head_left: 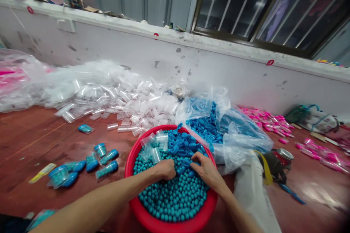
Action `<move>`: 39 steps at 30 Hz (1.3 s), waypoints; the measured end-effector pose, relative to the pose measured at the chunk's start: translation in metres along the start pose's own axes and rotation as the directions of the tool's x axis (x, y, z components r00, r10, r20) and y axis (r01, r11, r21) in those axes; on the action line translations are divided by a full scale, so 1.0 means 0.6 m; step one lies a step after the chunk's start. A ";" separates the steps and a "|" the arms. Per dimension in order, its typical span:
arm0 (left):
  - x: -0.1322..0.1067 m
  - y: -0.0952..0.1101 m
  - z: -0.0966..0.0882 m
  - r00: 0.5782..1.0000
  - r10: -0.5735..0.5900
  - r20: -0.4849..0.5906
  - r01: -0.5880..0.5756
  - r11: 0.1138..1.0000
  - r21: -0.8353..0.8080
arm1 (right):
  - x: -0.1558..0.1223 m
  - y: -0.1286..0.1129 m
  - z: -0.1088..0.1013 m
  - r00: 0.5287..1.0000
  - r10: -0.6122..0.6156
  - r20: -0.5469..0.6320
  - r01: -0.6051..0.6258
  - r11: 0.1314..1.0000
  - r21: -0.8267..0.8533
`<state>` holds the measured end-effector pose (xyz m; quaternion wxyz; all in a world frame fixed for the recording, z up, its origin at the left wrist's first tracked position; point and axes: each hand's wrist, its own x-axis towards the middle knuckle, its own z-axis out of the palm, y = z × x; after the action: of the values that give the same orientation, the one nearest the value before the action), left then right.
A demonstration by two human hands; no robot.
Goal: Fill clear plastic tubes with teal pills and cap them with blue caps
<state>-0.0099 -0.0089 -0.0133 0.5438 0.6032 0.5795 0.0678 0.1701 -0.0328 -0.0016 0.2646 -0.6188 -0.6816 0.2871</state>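
Both hands dig into the red basin [131, 174] of teal balls [175, 196]: left hand [164, 169] curled shut on them, right hand [203, 167] pinching blue caps [183, 145]. Left of them lie few filled tubes [105, 158]; beyond, a heap of empty tubes [123, 98] remains.

Glossy red plastic basin [130, 174]

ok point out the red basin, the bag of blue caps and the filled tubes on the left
red basin [131, 160], head view, bare left rim
bag of blue caps [207, 125], head view, caps inside
filled tubes [107, 169], head view, middle of one tube
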 end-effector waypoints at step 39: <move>-0.078 -0.039 -0.005 0.920 0.392 0.013 -0.290 0.703 -0.649 | -0.027 -0.069 0.030 0.882 -0.463 -0.084 0.467 0.884 0.027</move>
<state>-0.0415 -0.0494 -0.0038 0.7351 0.4834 0.3574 0.3134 0.1298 -0.0532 0.0157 0.3654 -0.4414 -0.7928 0.2076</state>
